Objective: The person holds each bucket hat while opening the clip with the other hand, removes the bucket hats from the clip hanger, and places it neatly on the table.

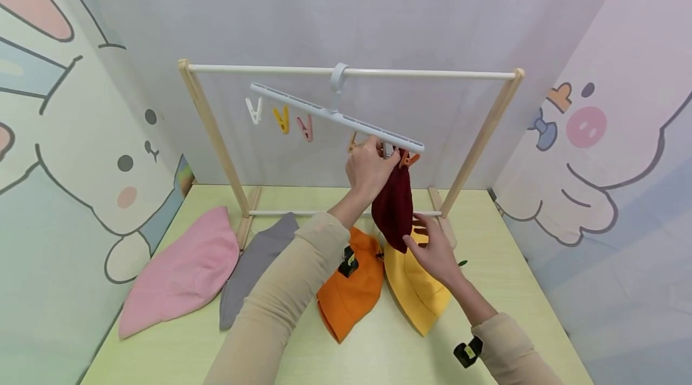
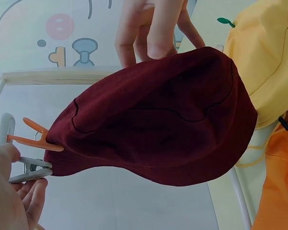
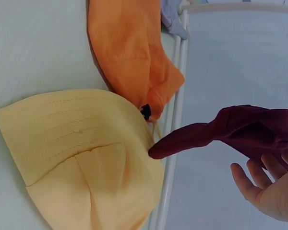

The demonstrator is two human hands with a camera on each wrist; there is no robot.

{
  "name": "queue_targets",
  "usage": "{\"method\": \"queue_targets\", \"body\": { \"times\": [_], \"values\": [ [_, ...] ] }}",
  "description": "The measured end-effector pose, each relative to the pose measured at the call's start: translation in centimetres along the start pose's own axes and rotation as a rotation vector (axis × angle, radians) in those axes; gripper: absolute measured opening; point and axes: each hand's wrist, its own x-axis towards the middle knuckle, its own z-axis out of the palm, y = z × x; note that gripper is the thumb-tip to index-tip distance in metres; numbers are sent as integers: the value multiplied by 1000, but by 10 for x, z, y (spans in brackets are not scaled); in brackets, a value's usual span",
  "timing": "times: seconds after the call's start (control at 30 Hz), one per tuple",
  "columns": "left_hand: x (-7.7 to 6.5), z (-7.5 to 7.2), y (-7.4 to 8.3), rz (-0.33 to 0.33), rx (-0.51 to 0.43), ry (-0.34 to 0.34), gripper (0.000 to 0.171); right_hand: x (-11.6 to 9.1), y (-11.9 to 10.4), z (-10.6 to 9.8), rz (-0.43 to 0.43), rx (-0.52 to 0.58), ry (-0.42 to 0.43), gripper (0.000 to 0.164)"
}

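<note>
My left hand pinches a grey clothespin just below the right end of a tilted light-blue clip hanger. The clothespin's tip meets the edge of a dark red hat. An orange clothespin grips that same edge, right beside it. The hat hangs down from there, seen narrow in the head view. Beside its lower part is my right hand, fingers spread and relaxed; in the left wrist view its fingertips come close to the hat's side, and I cannot tell whether they touch.
White, yellow and pink clothespins hang from the hanger's raised left part. A rack with a white rail bears the hanger. Pink, grey, orange and yellow hats lie on the table.
</note>
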Motion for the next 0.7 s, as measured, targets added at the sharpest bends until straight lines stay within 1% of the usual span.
{"method": "queue_targets", "body": {
  "times": [0.17, 0.33, 0.57, 0.7],
  "values": [
    [-1, -1, 0, 2, 0, -2, 28, -1, -1, 7, -12, -4, -12, 61],
    [-1, -2, -1, 7, -4, 7, 28, 0, -1, 16, -25, -23, 38, 64],
    [-1, -2, -1, 8, -17, 5, 29, 2, -3, 24, 15, -20, 92, 67],
    [-2, -3, 0, 6, -30, -3, 28, 3, -6, 26, 31, -33, 114, 65]
  ]
}}
